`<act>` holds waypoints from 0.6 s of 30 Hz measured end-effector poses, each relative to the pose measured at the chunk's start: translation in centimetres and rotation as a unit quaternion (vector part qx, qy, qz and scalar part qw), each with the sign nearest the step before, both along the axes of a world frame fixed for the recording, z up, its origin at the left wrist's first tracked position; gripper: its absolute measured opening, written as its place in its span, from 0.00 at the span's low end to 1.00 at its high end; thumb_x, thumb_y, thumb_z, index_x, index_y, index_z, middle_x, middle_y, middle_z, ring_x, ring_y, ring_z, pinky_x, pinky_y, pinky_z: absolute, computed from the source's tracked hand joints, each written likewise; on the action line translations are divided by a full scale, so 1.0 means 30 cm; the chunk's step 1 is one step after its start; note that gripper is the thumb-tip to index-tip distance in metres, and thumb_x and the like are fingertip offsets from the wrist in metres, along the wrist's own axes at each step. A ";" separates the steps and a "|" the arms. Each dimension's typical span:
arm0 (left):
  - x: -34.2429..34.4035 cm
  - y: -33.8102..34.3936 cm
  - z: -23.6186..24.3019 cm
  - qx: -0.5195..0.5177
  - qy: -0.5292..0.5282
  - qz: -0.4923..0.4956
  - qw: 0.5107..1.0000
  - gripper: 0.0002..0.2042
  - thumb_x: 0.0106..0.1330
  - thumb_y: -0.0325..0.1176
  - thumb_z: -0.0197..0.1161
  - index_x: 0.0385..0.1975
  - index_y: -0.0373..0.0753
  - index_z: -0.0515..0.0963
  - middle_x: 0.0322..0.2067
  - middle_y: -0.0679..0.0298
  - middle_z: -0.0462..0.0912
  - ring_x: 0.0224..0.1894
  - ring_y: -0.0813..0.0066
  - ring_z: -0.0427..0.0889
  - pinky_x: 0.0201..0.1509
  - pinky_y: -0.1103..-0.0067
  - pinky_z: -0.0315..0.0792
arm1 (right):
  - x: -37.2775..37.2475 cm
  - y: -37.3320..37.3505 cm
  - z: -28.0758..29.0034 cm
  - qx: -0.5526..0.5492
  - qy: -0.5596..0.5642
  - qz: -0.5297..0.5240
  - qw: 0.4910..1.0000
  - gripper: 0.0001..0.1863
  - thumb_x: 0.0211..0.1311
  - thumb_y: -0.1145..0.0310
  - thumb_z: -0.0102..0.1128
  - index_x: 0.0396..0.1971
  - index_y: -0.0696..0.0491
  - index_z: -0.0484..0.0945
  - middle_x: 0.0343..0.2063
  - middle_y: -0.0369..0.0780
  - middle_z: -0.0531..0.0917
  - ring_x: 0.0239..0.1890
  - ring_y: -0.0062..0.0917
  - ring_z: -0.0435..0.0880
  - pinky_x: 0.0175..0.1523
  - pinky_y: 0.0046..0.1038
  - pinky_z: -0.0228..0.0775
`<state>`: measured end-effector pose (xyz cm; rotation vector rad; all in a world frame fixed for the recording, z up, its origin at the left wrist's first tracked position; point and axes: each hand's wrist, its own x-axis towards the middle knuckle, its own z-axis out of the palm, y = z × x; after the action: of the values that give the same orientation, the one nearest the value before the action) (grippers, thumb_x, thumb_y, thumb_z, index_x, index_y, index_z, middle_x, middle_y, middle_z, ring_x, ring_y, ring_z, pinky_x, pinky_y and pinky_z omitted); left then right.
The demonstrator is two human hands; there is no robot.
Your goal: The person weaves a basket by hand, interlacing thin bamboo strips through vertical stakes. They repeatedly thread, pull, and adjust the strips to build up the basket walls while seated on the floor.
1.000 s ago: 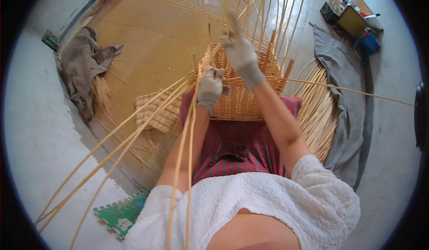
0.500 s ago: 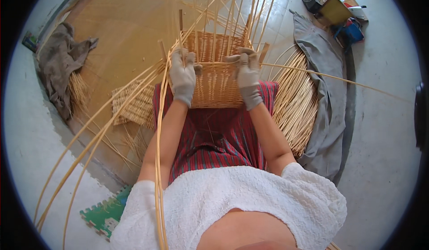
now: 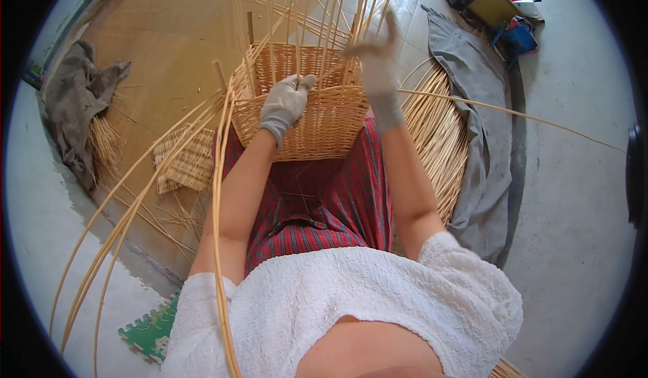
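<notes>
A half-woven wicker basket (image 3: 327,125) rests on my lap, its long upright canes (image 3: 270,13) rising past the top of the picture. My left hand (image 3: 287,101), in a pale grey glove, is closed at the near rim, thumb and fingers pinching the weave beside an upright cane. My right hand (image 3: 379,67), gloved the same way, is lifted above the basket's right corner. Motion blurs it, but its fingers are spread and nothing shows in them. One long thin cane (image 3: 499,108) stretches out to the right from behind my right wrist.
Several long canes (image 3: 142,202) bend away left from the basket's left corner. A bundle of canes (image 3: 439,142) lies on the right beside grey cloth (image 3: 479,108). At left are a woven panel (image 3: 185,158) and another grey cloth (image 3: 71,108). Tools and boxes (image 3: 493,7) stand far right.
My right hand has left the near rim, rising and spreading its fingers. My left hand has slid rightward along the rim toward the middle. The view has shifted slightly.
</notes>
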<state>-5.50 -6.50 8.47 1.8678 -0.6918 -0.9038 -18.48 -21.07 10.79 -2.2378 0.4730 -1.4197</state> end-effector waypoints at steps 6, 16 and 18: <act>-0.041 0.011 -0.013 -0.063 -0.054 0.037 0.996 0.11 0.77 0.41 0.62 0.43 0.38 0.79 0.22 0.63 0.79 0.22 0.72 0.81 0.31 0.71 0.79 | -0.306 0.167 -0.042 0.420 -0.116 0.073 0.897 0.10 0.80 0.69 0.50 0.53 0.56 0.71 0.40 0.47 0.88 0.36 0.26 0.90 0.29 0.21 0.76; -0.195 -0.174 -0.026 -0.105 0.067 -0.072 0.990 0.13 0.80 0.40 0.56 0.48 0.34 0.76 0.33 0.61 0.84 0.19 0.71 0.85 0.20 0.75 0.81 | -0.221 -0.075 0.094 -0.081 0.004 -0.025 0.996 0.16 0.68 0.80 0.60 0.53 0.58 0.72 0.41 0.40 0.87 0.43 0.29 0.88 0.51 0.29 0.80; -0.210 -0.160 -0.032 -0.109 0.047 -0.042 0.992 0.14 0.80 0.41 0.57 0.45 0.34 0.77 0.29 0.63 0.84 0.18 0.73 0.84 0.18 0.76 0.79 | -0.060 -0.118 0.233 -0.055 0.114 0.049 0.991 0.22 0.67 0.80 0.58 0.60 0.55 0.69 0.45 0.38 0.84 0.40 0.26 0.86 0.48 0.31 0.83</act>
<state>-11.79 -11.29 7.51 1.6037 -0.7821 -0.9256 -20.27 -24.62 17.77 -2.4889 0.3588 -1.1735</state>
